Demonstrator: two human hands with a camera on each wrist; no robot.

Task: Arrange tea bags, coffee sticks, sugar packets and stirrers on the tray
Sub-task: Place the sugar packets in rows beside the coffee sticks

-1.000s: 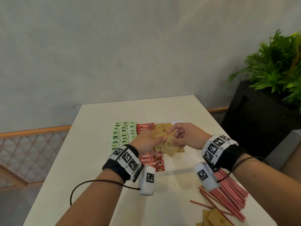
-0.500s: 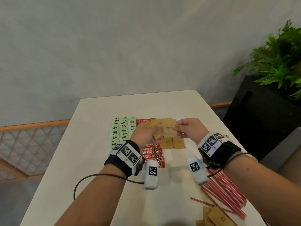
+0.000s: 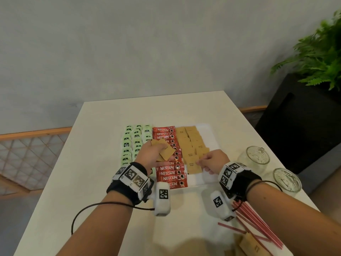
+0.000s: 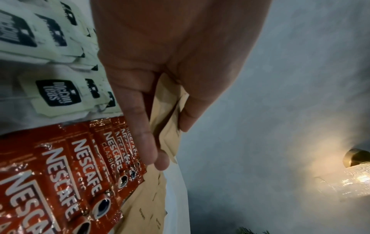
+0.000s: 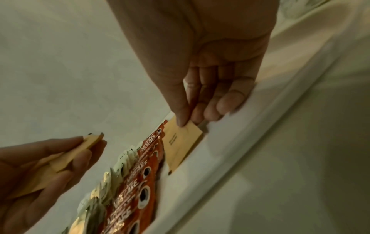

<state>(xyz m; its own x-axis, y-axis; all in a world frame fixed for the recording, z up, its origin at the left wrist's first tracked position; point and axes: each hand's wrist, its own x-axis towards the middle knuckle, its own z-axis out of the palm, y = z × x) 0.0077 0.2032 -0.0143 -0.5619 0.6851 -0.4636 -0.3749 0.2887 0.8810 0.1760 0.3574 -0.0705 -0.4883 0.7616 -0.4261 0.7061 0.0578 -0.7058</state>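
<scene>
A white tray [image 3: 210,179] holds rows of green tea bags [image 3: 132,141], red coffee sticks [image 3: 170,173] and brown sugar packets [image 3: 191,143]. My left hand [image 3: 150,156] hovers over the coffee sticks and grips a small stack of sugar packets [image 3: 165,150], also visible as the stack [image 4: 170,126] in the left wrist view. My right hand [image 3: 212,160] pinches the corner of one sugar packet [image 5: 183,143] lying at the near end of the sugar row [image 3: 192,166]. Red striped stirrers [image 3: 258,222] lie on the table at the near right.
Two clear glass jars [image 3: 257,157] [image 3: 287,180] stand right of the tray. Loose sugar packets [image 3: 249,244] lie beside the stirrers near the front edge. A black planter [image 3: 302,117] with a green plant stands beyond the table's right side.
My right hand has drawn one packet from the stack and brought it down onto the near end of the sugar row. The left hand stayed over the coffee sticks with the stack.
</scene>
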